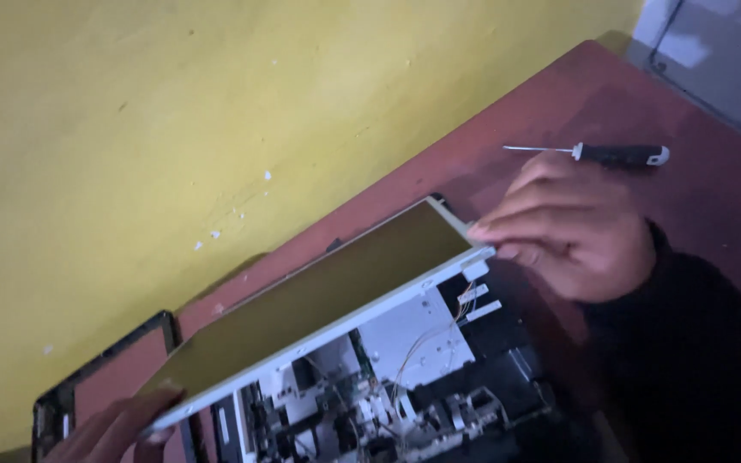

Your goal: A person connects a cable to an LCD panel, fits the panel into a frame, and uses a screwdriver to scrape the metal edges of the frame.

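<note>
The left hand (113,429) grips the flat panel's (319,300) near-left corner; the right hand (568,231) pinches its far-right corner. The panel's long axis runs diagonally above the opened chassis (405,386). A screwdriver (611,154) lies near the bench's (559,103) far edge.

1. The left hand (117,429) is cut off by the bottom edge; only its fingers show.
2. Below those fingers, the black rectangular plastic frame (100,377) runs out of view.
3. The open device's dim circuit boards and wires (370,386) blur together.

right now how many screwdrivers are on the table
1. The screwdriver lies on the reddish table just beyond the right hand. Others may be hidden under the lifted panel.
</note>
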